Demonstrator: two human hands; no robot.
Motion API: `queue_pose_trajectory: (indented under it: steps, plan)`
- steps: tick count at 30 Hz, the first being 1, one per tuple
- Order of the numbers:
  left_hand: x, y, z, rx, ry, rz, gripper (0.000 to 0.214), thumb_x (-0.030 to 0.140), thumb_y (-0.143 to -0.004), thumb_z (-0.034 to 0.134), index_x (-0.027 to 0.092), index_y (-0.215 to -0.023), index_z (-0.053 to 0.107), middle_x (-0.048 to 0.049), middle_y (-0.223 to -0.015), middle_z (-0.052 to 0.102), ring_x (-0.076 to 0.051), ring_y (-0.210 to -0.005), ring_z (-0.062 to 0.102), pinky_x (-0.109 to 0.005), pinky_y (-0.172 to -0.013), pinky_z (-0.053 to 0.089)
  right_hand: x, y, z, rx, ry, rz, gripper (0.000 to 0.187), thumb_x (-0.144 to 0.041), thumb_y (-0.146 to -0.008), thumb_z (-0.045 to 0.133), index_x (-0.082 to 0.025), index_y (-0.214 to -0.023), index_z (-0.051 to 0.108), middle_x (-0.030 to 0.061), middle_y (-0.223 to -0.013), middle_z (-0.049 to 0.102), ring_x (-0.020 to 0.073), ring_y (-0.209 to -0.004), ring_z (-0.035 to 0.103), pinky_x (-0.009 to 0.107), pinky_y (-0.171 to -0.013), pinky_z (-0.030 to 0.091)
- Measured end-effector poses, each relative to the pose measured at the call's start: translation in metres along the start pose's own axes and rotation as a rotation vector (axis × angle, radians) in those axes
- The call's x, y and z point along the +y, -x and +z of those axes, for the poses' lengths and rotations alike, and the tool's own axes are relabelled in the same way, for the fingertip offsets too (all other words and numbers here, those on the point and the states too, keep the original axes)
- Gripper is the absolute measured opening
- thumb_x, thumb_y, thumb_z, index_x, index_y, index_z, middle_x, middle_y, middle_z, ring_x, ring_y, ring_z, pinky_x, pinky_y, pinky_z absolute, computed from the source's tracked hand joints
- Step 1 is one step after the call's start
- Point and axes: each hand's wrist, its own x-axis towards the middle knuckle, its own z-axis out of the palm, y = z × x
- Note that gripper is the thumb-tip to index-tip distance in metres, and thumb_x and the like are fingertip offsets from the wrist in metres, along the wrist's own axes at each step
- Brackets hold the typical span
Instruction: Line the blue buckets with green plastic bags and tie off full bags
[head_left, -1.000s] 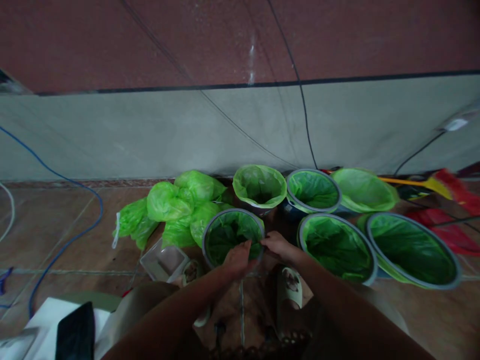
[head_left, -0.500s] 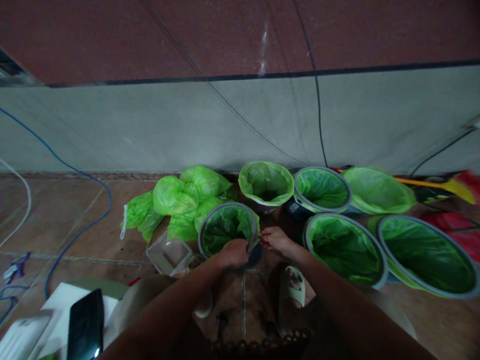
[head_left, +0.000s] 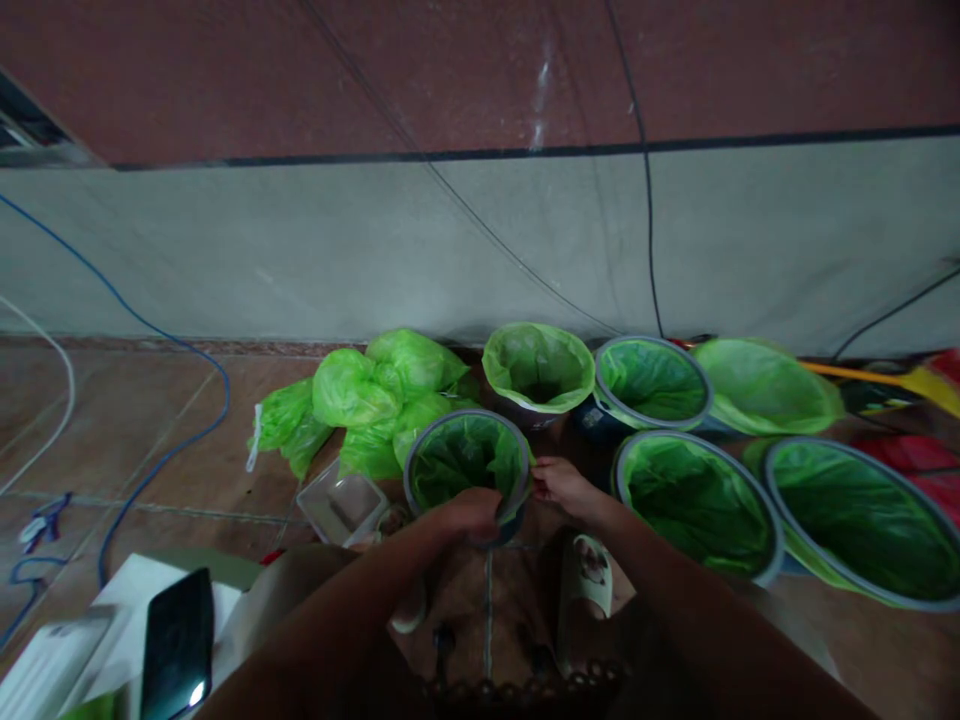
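Between my feet and the wall stands a small trash bin (head_left: 411,470) with a grey rim, lined with a green trash bag (head_left: 450,462). My left hand (head_left: 477,512) is closed over the near side of the rim, its fingertips partly hidden inside the bin. On the bin's right side, my right hand (head_left: 556,482) pinches the edge of the green bag where it hangs outside the rim. Behind it, another lined bin (head_left: 537,375) is close by.
Several more lined bins, among them one at near right (head_left: 697,500), stand to the right. Knotted green bags (head_left: 356,390) and a clear plastic box (head_left: 343,502) lie at left. A phone (head_left: 178,640) rests on a white box; a blue cable (head_left: 169,460) crosses the floor.
The view has shifted slightly, so the scene sits a little further right. My right hand keeps its pinch on the bag's edge at the rim, and my left stays on the bin.
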Motion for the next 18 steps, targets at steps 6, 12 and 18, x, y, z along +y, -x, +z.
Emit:
queue_pose_trajectory:
  steps: [6, 12, 18]
  plan:
    - [0.005, -0.004, -0.005, 0.238, 0.084, 0.008, 0.061, 0.049, -0.081, 0.057, 0.011, -0.128, 0.051, -0.0165, -0.123, 0.063, -0.029, -0.11, 0.061, -0.033, -0.089, 0.047, 0.001, 0.002, 0.006, -0.052, 0.047, 0.043, 0.011, -0.009, -0.07, 0.063, -0.016, -0.068, 0.055, -0.0036, -0.052, 0.054, 0.0087, -0.045, 0.053, 0.022, -0.05, 0.045]
    - [0.003, -0.019, -0.004, 0.347, 0.237, -0.081, 0.038, 0.042, -0.092, 0.043, 0.01, -0.102, 0.061, -0.0131, -0.092, 0.069, -0.023, -0.086, 0.067, -0.029, -0.075, 0.048, -0.004, 0.009, 0.012, -0.143, 0.079, 0.091, 0.015, -0.006, -0.069, 0.062, -0.017, -0.065, 0.052, -0.0041, -0.049, 0.052, 0.0075, -0.043, 0.051, 0.019, -0.049, 0.043]
    - [-0.007, -0.031, -0.001, 0.345, 0.586, -0.15, 0.038, 0.042, -0.092, 0.041, 0.012, -0.084, 0.064, -0.0062, -0.07, 0.064, -0.015, -0.058, 0.062, -0.023, -0.053, 0.046, -0.002, 0.011, 0.016, -0.248, 0.23, 0.119, 0.012, -0.009, -0.07, 0.063, -0.016, -0.065, 0.054, -0.0022, -0.051, 0.056, 0.0081, -0.046, 0.053, 0.019, -0.05, 0.042]
